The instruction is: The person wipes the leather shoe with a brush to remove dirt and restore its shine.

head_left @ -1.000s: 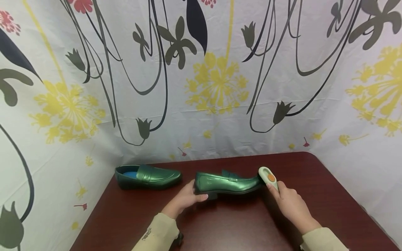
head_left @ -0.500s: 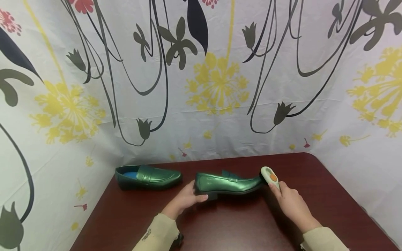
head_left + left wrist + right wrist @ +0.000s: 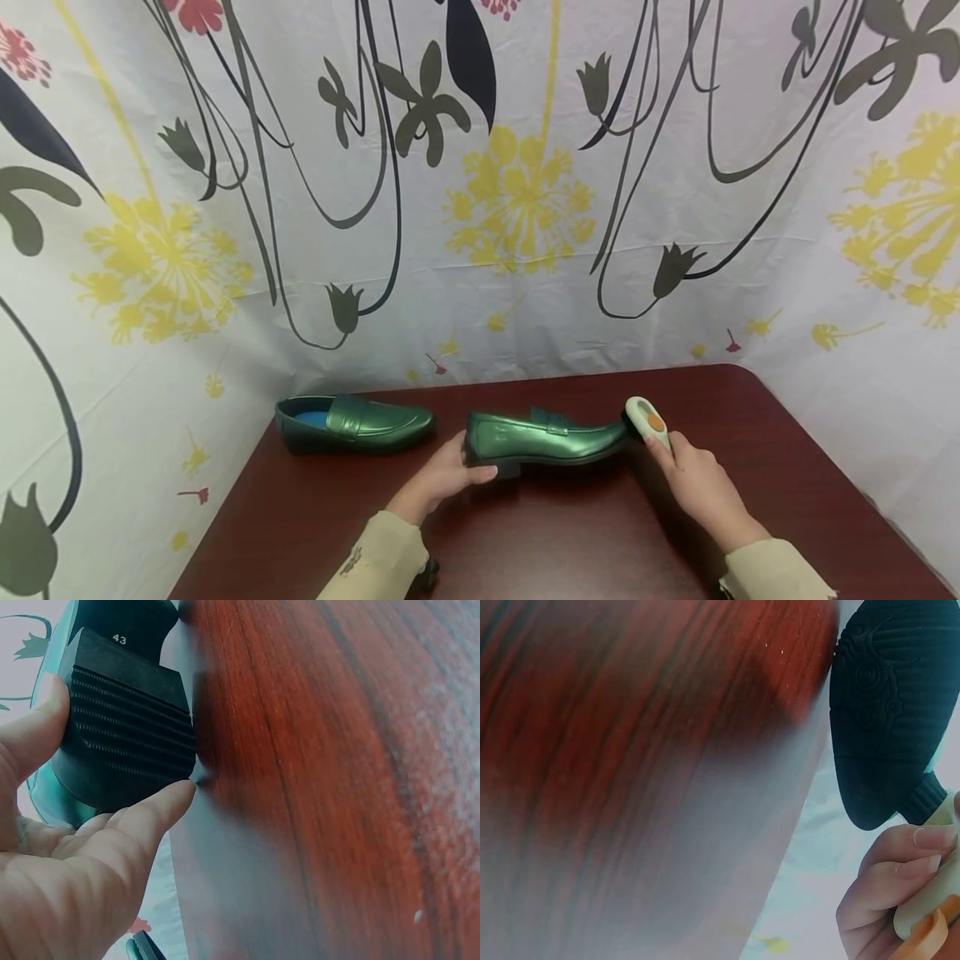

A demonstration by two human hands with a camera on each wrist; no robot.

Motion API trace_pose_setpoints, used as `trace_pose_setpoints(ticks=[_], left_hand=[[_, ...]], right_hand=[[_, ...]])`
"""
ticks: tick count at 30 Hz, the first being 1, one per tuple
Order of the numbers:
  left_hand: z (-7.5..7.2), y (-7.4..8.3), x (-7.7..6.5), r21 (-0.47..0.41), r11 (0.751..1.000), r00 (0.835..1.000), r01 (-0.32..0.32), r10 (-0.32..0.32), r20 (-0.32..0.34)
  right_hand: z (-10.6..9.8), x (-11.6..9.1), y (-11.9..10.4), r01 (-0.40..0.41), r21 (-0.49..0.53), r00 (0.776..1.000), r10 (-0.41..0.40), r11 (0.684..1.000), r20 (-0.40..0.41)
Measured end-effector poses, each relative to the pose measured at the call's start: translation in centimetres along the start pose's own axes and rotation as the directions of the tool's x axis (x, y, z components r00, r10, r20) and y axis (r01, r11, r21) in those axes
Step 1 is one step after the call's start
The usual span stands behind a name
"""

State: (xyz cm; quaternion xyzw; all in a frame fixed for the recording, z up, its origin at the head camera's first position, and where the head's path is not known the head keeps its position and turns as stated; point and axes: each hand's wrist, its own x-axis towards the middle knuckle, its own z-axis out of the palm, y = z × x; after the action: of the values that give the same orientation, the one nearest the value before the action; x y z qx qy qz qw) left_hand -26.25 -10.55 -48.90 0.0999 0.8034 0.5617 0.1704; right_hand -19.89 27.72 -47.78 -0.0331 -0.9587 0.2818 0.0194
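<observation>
A pale brush (image 3: 645, 419) at the toe (image 3: 613, 435) of a held green loafer (image 3: 528, 440).
Head view: the brush sits slightly farther right than a second ago; the green loafer, gripped at its back end by the left hand (image 3: 442, 477), looks unmoved above the table (image 3: 562, 533). The right hand (image 3: 699, 479) holds the brush; a second loafer (image 3: 382, 425) rests at back left. Left wrist view: thumb and fingers clasp the ridged heel (image 3: 127, 724). Right wrist view: curled fingers (image 3: 889, 881) wrap the brush by the sole (image 3: 892, 690).

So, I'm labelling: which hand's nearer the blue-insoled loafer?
Left. The left hand is near that loafer, toe side, gripping the other loafer; the right hand is farther, holding a brush at the other's toe.
</observation>
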Motion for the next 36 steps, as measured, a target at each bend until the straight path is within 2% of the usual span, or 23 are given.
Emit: trace_pose_setpoints(ticks=[22,36], left_hand=[[-0.05,-0.35,0.13,-0.003,1.000,1.000,-0.011,0.011,0.003],[-0.02,-0.15,0.12,0.003,1.000,1.000,0.024,-0.024,-0.005]], right_hand=[[-0.57,0.45,0.27,-0.011,-0.002,1.000,0.011,1.000,0.015],[-0.28,0.25,0.16,-0.015,0.010,1.000,0.015,1.000,0.007]])
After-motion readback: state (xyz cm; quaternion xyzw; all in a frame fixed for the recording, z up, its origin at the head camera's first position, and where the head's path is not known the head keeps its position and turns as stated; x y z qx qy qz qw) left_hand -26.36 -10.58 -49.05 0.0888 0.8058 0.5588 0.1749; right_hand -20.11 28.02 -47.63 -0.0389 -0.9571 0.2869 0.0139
